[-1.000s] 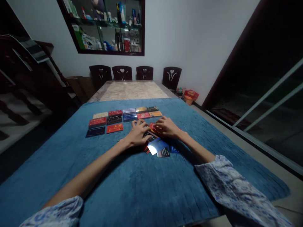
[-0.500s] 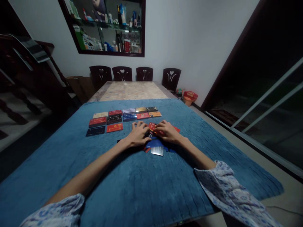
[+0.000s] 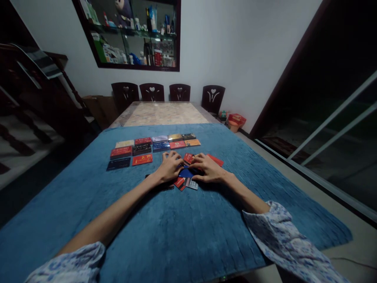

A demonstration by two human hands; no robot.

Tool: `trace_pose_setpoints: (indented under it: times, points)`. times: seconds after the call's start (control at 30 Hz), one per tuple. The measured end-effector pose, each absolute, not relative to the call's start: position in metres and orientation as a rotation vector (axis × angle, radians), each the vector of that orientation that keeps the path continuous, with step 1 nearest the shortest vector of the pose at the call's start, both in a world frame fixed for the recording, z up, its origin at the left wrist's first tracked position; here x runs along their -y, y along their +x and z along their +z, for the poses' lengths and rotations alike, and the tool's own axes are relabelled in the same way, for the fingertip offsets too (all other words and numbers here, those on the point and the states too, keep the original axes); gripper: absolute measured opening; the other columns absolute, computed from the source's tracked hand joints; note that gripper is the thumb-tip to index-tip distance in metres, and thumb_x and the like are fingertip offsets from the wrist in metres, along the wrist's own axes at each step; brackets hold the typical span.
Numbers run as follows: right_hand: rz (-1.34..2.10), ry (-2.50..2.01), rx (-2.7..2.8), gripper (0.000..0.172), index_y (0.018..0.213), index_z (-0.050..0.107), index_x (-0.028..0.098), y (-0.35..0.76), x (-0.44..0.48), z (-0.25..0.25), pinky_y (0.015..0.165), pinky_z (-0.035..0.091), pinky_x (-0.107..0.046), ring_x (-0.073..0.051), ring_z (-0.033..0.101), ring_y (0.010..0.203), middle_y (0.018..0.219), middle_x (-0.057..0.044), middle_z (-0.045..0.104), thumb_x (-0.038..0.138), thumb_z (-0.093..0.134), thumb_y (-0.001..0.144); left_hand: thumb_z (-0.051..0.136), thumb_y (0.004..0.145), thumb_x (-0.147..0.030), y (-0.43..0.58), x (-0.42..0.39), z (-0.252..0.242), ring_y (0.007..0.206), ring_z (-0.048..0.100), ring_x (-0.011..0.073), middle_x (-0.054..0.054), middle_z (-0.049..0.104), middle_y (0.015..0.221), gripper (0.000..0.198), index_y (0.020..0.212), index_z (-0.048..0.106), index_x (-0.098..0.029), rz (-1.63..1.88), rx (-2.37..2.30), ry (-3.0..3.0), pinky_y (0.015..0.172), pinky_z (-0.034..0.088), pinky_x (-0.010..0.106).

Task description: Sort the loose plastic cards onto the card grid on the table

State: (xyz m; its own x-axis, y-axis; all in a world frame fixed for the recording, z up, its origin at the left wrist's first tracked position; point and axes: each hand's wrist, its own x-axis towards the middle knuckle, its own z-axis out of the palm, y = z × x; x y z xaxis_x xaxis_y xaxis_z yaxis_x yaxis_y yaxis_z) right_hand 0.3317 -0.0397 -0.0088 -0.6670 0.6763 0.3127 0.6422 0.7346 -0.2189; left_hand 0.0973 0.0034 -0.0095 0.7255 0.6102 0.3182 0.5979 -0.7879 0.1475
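My left hand (image 3: 170,166) rests with curved, parted fingers on the left side of a loose heap of plastic cards. Opposite it, my right hand (image 3: 206,167) covers the right side of the heap, its fingers also bent and apart. A blue card (image 3: 185,172) lies between the two hands. Toward me, a red card (image 3: 180,183) and a silver-grey card (image 3: 192,183) stick out from the heap. Another red card (image 3: 188,158) shows beyond my fingertips, and an orange-red card (image 3: 215,159) lies past my right hand. My palms hide the other cards.
Stacked cards stand in rows at the back left, among them a red stack (image 3: 121,151), a dark blue card (image 3: 118,163) and a yellow-orange one (image 3: 192,142). A blue cloth (image 3: 176,236) covers the near table. Chairs (image 3: 213,98) line the far end.
The loose cards under my hands have shifted. The silver card has slid a little left and away from me, and more of the red card beside it shows. The stacks are unchanged.
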Motion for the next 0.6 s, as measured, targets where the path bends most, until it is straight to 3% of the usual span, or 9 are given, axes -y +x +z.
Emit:
trace_pose_setpoints:
  times: [0.33, 0.6]
  points:
    - [0.066, -1.040, 2.540, 0.036, 0.119, 0.071, 0.023, 0.334, 0.037, -0.011, 0.089, 0.046, -0.047, -0.027, 0.048, 0.104, 0.111, -0.012, 0.065, 0.044, 0.063, 0.092, 0.065, 0.085, -0.034, 0.092, -0.002, 0.000, 0.114, 0.047, 0.0291, 0.009, 0.066, 0.116, 0.036, 0.119, 0.070, -0.023, 0.380, -0.816, 2.877, 0.099, 0.034, 0.050]
    - [0.057, -1.017, 2.533, 0.038, 0.117, 0.071, 0.020, 0.334, 0.040, -0.010, 0.091, 0.046, -0.048, -0.027, 0.048, 0.104, 0.112, -0.013, 0.064, 0.046, 0.064, 0.091, 0.060, 0.089, -0.029, 0.089, -0.003, 0.004, 0.110, 0.049, 0.0276, 0.010, 0.068, 0.108, 0.019, 0.099, 0.075, -0.021, 0.372, -0.669, 2.961, 0.095, 0.036, 0.047]
